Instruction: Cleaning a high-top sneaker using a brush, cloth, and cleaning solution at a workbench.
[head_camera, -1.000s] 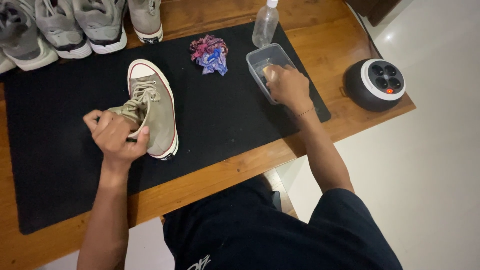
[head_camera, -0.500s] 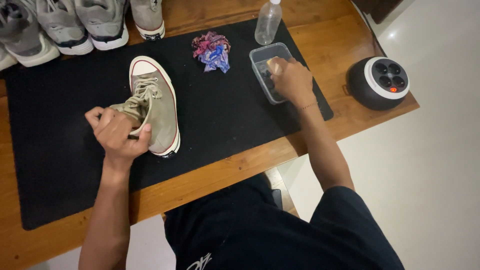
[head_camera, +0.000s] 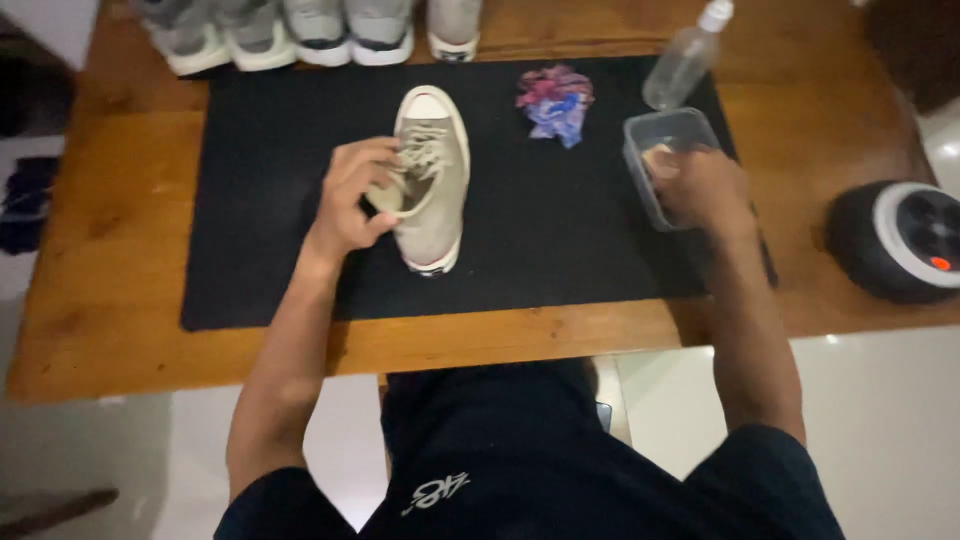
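Note:
A beige lace-up sneaker (head_camera: 440, 170) with a white toe cap lies on a black mat (head_camera: 560, 240), toe pointing away from me. My left hand (head_camera: 352, 195) grips its side at the opening near the heel. My right hand (head_camera: 700, 185) reaches into a clear rectangular plastic tub (head_camera: 665, 135) at the mat's right edge, fingers curled around something small that I cannot make out. A crumpled blue and pink cloth (head_camera: 555, 102) lies between the shoe and the tub.
A clear plastic bottle with a white cap (head_camera: 685, 60) stands behind the tub. Several grey and white sneakers (head_camera: 320, 25) line the back of the wooden table (head_camera: 110, 230). A round black and white device (head_camera: 900, 240) sits at the table's right end.
The camera view has shifted, so everything sits further right in the frame. My left hand still holds the sneaker and my right hand stays in the tub.

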